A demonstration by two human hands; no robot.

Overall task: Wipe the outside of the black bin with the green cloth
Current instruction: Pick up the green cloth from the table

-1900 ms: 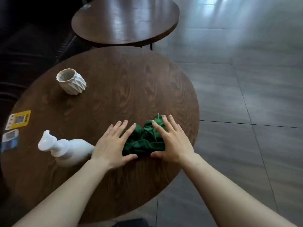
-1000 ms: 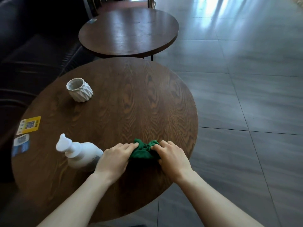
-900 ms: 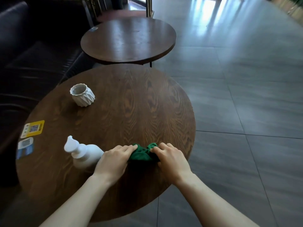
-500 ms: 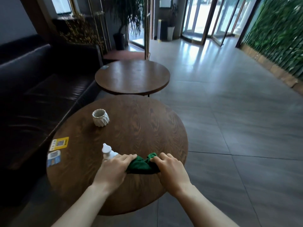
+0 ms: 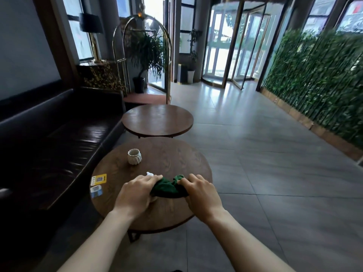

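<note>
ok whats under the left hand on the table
Under the left hand only the white tip of a pump bottle shows; its body is covered. The fingers also grip one end of the green cloth.

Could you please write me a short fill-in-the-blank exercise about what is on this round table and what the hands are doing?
1. Both hands, left hand and right hand, hold a bunched cloth whose colour is ____.
2. The white faceted cup stands on the ____ wooden table.
3. On the table's left edge, the sticker nearer the cup is ____.

Missing words: green; round; yellow
</note>
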